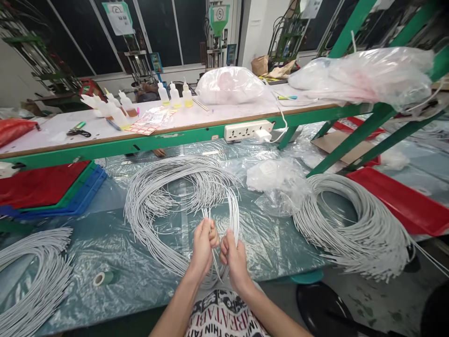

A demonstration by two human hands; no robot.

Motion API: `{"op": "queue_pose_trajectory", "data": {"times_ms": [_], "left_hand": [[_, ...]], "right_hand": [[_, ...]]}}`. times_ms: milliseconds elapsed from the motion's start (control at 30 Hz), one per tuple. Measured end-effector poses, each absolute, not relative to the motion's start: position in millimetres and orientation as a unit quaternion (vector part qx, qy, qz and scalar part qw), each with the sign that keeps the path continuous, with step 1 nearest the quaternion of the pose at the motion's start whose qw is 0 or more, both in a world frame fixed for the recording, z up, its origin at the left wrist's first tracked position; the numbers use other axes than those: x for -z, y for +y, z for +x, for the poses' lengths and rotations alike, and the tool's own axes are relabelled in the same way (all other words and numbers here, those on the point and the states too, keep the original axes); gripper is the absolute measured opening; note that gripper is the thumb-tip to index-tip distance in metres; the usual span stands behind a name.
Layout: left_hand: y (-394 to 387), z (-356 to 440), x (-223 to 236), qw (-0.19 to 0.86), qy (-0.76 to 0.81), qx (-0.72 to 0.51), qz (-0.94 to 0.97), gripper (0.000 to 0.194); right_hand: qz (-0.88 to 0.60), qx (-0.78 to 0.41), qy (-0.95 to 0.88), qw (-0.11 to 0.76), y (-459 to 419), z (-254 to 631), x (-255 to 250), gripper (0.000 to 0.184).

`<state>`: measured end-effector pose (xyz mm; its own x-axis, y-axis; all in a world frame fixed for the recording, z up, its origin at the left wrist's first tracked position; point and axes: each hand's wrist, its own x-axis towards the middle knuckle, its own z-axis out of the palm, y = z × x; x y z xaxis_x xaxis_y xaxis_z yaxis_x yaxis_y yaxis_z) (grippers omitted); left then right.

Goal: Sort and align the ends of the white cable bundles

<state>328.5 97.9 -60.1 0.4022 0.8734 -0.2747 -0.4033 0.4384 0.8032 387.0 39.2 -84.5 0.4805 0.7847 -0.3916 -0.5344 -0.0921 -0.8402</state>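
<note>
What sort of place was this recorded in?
Most likely a factory workshop: coils of grey strands lie on a plastic-covered bench, nozzle bottles sit on the shelf above it, and numbered machines stand in the background.

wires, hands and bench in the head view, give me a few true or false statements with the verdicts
1. The left hand and the right hand each grip grey wires. True.
2. The small roll sits up on the shelf. False: it lies on the plastic-covered table, in the lower left of the picture.
3. Nothing is plugged into the power strip. False: a white plug is at its right end.
4. A red tray lies beside the coil at the picture's right. True.
</note>
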Motion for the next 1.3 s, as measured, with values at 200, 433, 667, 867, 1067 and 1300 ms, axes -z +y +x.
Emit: {"op": "queue_pose_trajectory", "data": {"times_ms": [200, 433, 667, 867, 1067, 1300], "left_hand": [[99.5, 325.1, 60.1, 0.756, 0.372, -0.378, 0.384, 0.052], [95.1, 321.4, 56.0, 0.668, 0.413, -0.37, 0.496, 0.052], [81.5, 317.6, 53.7, 0.633, 0.444, -0.394, 0.497, 0.045], [75.9, 307.7, 46.9, 0.606, 0.458, -0.375, 0.532, 0.037], [78.5, 298.7, 44.9, 0.586, 0.459, -0.351, 0.568, 0.035], [87.0, 301.5, 49.4, 0.531, 0.465, -0.323, 0.631, 0.026]], "right_hand": [[-0.521, -0.551, -0.118, 0.641, 34.8, 379.2, 81.4, 0.069], [-0.509, -0.565, -0.119, 0.638, 34.4, 377.6, 78.7, 0.07], [-0.493, -0.577, -0.15, 0.633, 29.9, 372.5, 83.9, 0.06], [-0.509, -0.566, -0.215, 0.612, 23.0, 374.9, 85.7, 0.054], [-0.484, -0.59, -0.257, 0.593, 21.6, 376.7, 93.6, 0.052], [-0.472, -0.612, -0.245, 0.585, 25.2, 377.0, 90.3, 0.057]]}}
